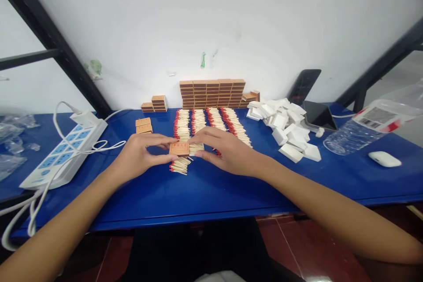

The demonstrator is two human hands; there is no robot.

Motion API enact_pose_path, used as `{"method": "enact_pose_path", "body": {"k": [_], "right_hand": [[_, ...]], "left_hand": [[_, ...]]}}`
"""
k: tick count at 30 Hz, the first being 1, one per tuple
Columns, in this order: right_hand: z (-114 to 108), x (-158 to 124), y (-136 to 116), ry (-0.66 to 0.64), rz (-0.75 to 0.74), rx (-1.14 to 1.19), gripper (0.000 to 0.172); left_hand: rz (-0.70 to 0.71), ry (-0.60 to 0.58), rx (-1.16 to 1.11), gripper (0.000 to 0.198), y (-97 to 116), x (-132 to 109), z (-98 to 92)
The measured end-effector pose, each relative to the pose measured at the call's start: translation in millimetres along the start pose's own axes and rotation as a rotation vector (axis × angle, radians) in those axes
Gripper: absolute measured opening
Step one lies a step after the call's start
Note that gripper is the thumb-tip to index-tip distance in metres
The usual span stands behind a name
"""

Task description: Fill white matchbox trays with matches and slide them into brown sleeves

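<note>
My left hand point(140, 155) pinches the orange sleeve of a matchbox point(179, 148) at the middle of the blue table point(205, 189). Its inner tray sticks out to the right, filled with matches point(196, 146), and my right hand point(228, 150) grips that end. Both hands hover just above a small heap of red-tipped matches point(180, 165). Behind them lie several rows of loose matches point(211, 120).
A wall of stacked orange matchboxes point(211, 93) stands at the back, smaller stacks point(155, 103) to its left and two boxes point(143, 125) nearer. White inner trays point(286, 125) are piled right. A power strip point(66, 150), phone point(319, 114), plastic bottle point(360, 130) and white mouse point(385, 158) surround them.
</note>
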State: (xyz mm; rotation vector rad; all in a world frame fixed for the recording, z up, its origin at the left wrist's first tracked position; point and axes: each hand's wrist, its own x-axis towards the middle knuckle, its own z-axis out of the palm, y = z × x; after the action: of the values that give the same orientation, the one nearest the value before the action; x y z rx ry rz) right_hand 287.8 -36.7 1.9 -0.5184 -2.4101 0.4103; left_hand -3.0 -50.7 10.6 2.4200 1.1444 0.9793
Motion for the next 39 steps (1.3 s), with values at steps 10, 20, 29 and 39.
{"method": "enact_pose_path", "body": {"k": [10, 20, 29, 39], "right_hand": [[6.5, 1.4, 4.3, 0.128, 0.095, 0.012, 0.006], [3.3, 0.5, 3.5, 0.027, 0.089, -0.022, 0.010], [-0.2, 3.0, -3.6, 0.027, 0.071, -0.185, 0.011], [2.5, 6.6, -4.7, -0.050, -0.024, -0.563, 0.024]], "left_hand": [[0.085, 0.002, 0.041, 0.039, 2.3, -2.0, 3.6], [0.110, -0.009, 0.080, 0.037, 5.9, -2.7, 7.2], [0.148, -0.011, 0.122, 0.037, 5.6, -3.6, 8.9], [0.150, -0.002, 0.132, 0.037, 5.6, -4.7, 9.2]]}}
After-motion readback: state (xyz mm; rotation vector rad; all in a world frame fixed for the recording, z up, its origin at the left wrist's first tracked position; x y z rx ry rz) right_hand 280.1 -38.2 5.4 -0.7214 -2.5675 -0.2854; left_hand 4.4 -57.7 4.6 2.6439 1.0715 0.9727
